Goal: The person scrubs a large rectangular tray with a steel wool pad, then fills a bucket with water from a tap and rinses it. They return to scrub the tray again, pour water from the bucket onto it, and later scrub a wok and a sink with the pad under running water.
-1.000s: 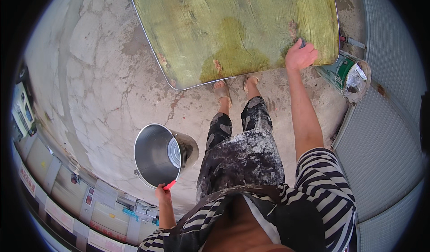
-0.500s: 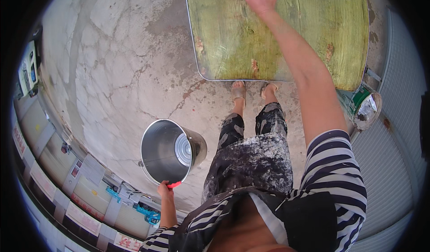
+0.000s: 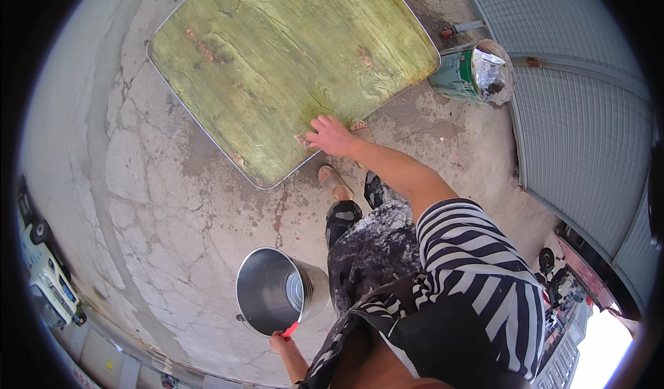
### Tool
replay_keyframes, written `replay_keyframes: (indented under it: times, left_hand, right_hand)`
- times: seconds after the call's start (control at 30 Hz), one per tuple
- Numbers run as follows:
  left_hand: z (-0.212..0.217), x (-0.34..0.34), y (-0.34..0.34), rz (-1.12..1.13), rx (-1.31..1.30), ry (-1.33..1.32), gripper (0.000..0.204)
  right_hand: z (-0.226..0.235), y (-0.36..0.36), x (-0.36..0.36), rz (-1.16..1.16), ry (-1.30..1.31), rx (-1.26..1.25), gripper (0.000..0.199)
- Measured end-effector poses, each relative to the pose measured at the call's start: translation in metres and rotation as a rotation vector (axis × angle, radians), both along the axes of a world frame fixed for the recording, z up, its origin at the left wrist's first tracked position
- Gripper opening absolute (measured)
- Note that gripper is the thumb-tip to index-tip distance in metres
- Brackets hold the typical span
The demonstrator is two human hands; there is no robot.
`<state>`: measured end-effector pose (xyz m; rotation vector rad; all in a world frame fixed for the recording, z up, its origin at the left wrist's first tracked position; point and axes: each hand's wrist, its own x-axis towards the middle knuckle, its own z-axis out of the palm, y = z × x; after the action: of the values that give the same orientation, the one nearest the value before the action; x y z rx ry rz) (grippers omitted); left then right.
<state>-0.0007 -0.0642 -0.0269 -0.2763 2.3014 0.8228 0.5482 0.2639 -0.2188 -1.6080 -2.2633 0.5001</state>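
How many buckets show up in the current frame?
2. The metal bucket is held by its red grip in the left hand; the green bucket is at the tabletop's right corner. Others may be hidden under the tabletop.

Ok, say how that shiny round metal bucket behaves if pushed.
Being metal, the shiny round bucket is likely stiff. Bare inside, it is probably light for its size. Held by its red handle grip in the left hand, it may swing.

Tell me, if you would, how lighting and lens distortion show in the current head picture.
Head view, right: the ribbed gray shutter bends toward the rim; head view, lower right: a background patch is blown out white; head view, lower centre: the steel bucket carries soft reflections inside.
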Motion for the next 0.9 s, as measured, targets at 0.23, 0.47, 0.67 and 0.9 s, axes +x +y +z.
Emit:
replay_keyframes:
  times: [0.23,0.47,0.67,0.9]
  left_hand:
    - [0.061,0.012,0.137,-0.440,0.128,0.116,0.032]
    - [0.143,0.120,0.237,-0.994,0.463,0.161,0.031]
    - [0.177,0.299,0.201,-1.288,0.870,0.141,0.037]
    - [0.236,0.537,0.030,-1.634,1.046,-0.268,0.038]
  right_hand:
    - [0.118,-0.191,0.276,-1.366,0.131,-0.554,0.031]
    - [0.229,-0.465,0.235,-1.302,-0.788,-0.511,0.019]
    - [0.279,-0.635,0.146,-1.795,-0.184,-0.557,0.028]
    - [0.262,-0.844,0.014,-2.342,0.277,-0.682,0.032]
